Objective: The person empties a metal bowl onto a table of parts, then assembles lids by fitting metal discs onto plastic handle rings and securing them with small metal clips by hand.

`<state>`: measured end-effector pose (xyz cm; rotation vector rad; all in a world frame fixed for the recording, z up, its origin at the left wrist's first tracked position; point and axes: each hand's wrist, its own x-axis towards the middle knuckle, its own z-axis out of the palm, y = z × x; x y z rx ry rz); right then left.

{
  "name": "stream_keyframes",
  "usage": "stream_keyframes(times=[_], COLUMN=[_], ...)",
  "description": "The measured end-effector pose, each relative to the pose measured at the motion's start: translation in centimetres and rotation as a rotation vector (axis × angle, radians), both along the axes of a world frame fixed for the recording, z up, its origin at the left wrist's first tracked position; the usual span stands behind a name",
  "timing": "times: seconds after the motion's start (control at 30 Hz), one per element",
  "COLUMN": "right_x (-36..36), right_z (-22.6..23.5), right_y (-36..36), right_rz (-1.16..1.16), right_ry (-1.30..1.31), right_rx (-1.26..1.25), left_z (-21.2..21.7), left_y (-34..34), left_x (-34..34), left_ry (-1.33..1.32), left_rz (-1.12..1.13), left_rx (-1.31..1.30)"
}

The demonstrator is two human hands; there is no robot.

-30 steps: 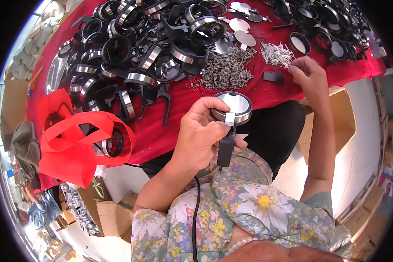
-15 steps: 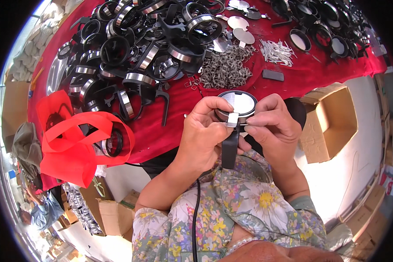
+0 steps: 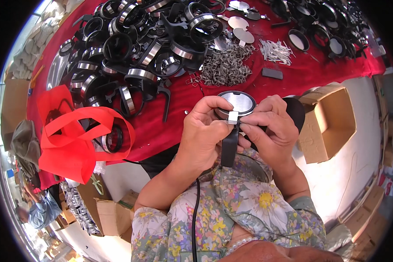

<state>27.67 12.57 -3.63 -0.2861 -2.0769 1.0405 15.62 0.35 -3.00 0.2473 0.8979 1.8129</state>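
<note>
A round black-rimmed lid (image 3: 244, 103) with a silvery metal disc and a black handle (image 3: 229, 150) is held up in front of my chest. My left hand (image 3: 204, 131) is closed on it, thumb at a small shiny metal tab (image 3: 233, 117) where the handle joins the rim, index finger on the disc's edge. From the other side, my right hand (image 3: 270, 126) pinches at that joint. Between its thumb and fingertips is something tiny and thin, apparently a metal pin, mostly hidden.
Black rings with metal bands (image 3: 139, 75) heap on the red-covered table (image 3: 161, 142). Beyond my hands lie small metal clips (image 3: 226, 65), thin pins (image 3: 276, 51), a dark block (image 3: 272, 73) and metal discs (image 3: 243, 36). A red fabric strip (image 3: 70, 161) sits left; a cardboard box (image 3: 327, 126), right.
My right fingertips have moved slightly left, closer against the lid's joint. The thin bright piece seen there before shows less. The disc has changed from bright white to grey.
</note>
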Motion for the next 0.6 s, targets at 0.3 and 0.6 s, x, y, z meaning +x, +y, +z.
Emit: stream_keyframes(times=[0.3,0.6], right_x=[0.4,0.5], right_z=[0.9,0.9], right_y=[2.5,4.9], right_rz=[0.153,0.067], right_ry=[-0.190,-0.208], right_rx=[0.003,-0.096], left_z=[0.4,1.5], left_y=[0.0,-0.9], left_x=[0.1,-0.5], left_ry=[0.053,0.347], left_rz=[-0.067,-0.038], left_rx=[-0.081,-0.104])
